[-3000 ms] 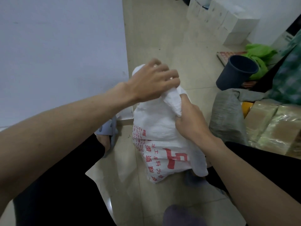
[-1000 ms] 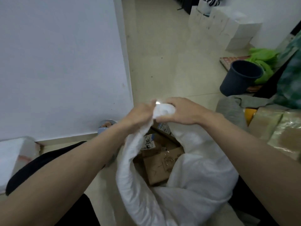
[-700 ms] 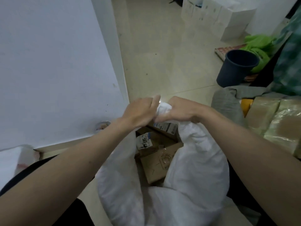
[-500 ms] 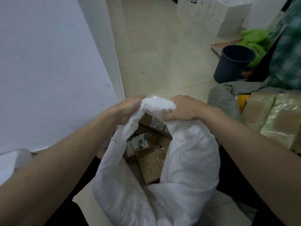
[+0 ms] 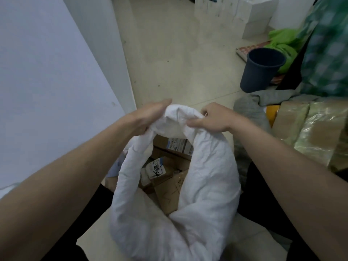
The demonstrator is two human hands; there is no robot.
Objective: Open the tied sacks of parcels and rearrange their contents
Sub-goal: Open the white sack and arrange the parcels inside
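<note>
A white woven sack (image 5: 211, 181) stands open on the floor in front of me, its rim rolled down into a thick collar. Both hands hold the far part of that rim. My left hand (image 5: 150, 115) grips it from the left side. My right hand (image 5: 212, 117) pinches it from the right, thumb on top. Inside the mouth lie several brown cardboard parcels (image 5: 169, 193), one with a white printed label (image 5: 157, 168), another with a label further back (image 5: 178, 146).
A white wall (image 5: 47, 81) runs along the left. On the right stand a dark blue bucket (image 5: 261, 70), a grey sack (image 5: 248, 110), tape-wrapped brown parcels (image 5: 316, 132), green fabric (image 5: 282, 42) and white boxes (image 5: 250, 14). Pale tiled floor (image 5: 178, 63) stretches ahead.
Three seconds ago the sack's neck was gathered shut in my hands. It has come open, and my hands have moved apart along the rolled rim, widening the mouth.
</note>
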